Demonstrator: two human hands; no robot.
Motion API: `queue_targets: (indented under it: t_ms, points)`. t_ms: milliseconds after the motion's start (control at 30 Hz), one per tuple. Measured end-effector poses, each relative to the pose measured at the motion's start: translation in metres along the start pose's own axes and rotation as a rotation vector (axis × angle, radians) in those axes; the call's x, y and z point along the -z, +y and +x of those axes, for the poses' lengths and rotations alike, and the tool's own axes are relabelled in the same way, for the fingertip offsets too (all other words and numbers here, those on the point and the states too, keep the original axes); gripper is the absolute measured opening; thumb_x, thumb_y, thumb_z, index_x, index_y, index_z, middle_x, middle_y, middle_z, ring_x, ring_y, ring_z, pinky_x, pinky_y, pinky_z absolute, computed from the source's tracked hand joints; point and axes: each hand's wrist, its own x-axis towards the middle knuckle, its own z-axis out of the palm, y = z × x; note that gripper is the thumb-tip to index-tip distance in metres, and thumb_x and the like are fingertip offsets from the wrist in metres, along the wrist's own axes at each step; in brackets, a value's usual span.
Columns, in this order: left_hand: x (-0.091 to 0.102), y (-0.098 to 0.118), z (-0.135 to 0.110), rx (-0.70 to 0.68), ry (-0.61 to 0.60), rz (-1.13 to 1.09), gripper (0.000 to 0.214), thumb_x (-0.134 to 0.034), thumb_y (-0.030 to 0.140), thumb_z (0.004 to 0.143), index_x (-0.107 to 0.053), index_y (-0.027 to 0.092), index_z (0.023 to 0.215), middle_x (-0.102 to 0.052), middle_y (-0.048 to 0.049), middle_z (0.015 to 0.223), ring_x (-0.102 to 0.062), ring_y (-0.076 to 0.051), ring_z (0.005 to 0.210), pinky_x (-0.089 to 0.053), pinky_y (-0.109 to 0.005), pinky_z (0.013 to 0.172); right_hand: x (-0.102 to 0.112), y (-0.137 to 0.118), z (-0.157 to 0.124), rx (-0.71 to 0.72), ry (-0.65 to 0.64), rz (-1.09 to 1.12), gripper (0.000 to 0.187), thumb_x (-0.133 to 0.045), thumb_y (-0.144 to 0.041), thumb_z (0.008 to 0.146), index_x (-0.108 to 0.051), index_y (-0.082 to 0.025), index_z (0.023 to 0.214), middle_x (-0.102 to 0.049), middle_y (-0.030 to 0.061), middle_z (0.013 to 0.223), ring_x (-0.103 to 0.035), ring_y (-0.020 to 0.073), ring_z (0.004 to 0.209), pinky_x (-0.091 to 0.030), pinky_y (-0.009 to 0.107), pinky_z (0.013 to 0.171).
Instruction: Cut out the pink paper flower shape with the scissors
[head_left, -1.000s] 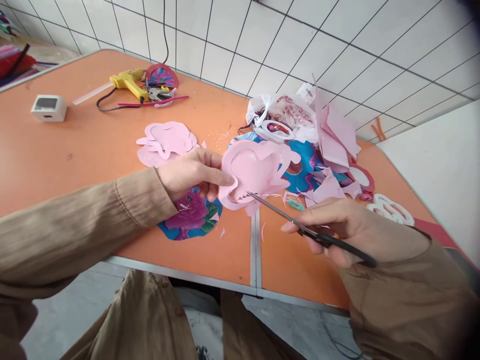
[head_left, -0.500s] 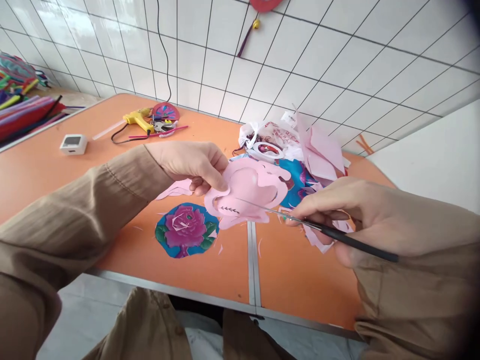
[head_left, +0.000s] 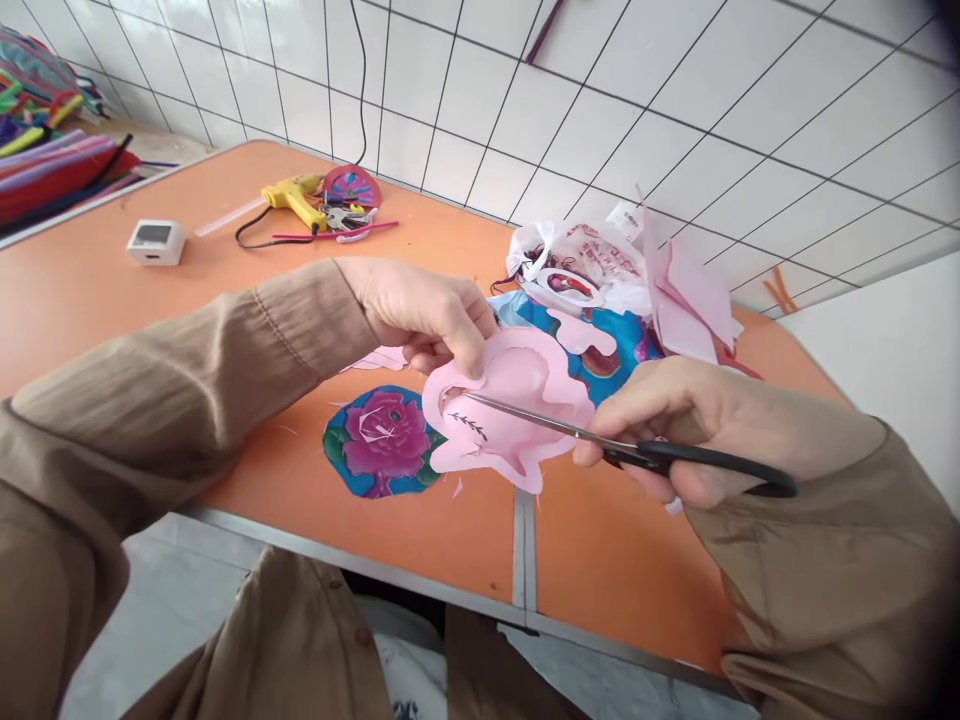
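Note:
A pink wavy-edged cutout (head_left: 525, 390), like paper or thin foam, hangs above the table, pinched at its upper left edge by my left hand (head_left: 439, 315). It has a raised pink middle and a dark leafy sprig drawn on it. My right hand (head_left: 675, 420) grips black-handled scissors (head_left: 517, 412) from the right. Their blades lie across the cutout, tips at its left inner edge near my left fingers. Below and to the left, a blue round piece with a magenta rose (head_left: 386, 440) lies flat on the table.
The orange table (head_left: 630, 570) holds a yellow glue gun (head_left: 296, 200), a white box (head_left: 156, 242) and pliers (head_left: 349, 218) at the back left. A plastic bag (head_left: 577, 260), folded pink sheets (head_left: 690, 300) and scraps are heaped behind my right hand. A tiled wall stands behind.
The scissors' blades have moved left, their tips now at the cutout's inner left edge. The cutout has tilted, with its lower right corner dropping. The whole view has shifted a little.

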Motion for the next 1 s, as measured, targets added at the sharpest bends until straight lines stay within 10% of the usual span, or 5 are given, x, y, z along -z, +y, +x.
queue_targets:
  t_ms: [267, 1000]
  points:
    - [0.000, -0.004, 0.004, -0.018, -0.025, -0.053, 0.027, -0.085, 0.028, 0.053, -0.063, 0.014, 0.048, -0.052, -0.0018, 0.043, -0.040, -0.009, 0.037, -0.021, -0.022, 0.036, 0.001, 0.003, -0.002, 0.006, 0.039, -0.013, 0.046, -0.082, -0.055, 0.062, -0.078, -0.018, 0.090, -0.056, -0.0021, 0.052, -0.049, 0.0119, 0.045, -0.040, 0.025, 0.043]
    - [0.001, -0.007, 0.004, -0.046, -0.067, -0.063, 0.013, -0.073, 0.019, 0.058, -0.062, 0.015, 0.051, -0.056, -0.0018, 0.043, -0.042, -0.009, 0.038, -0.024, -0.021, 0.037, 0.001, 0.010, -0.003, 0.009, 0.045, 0.053, 0.038, -0.076, -0.041, 0.070, -0.078, -0.017, 0.100, -0.056, -0.0038, 0.049, -0.047, 0.0087, 0.038, -0.045, 0.023, 0.042]
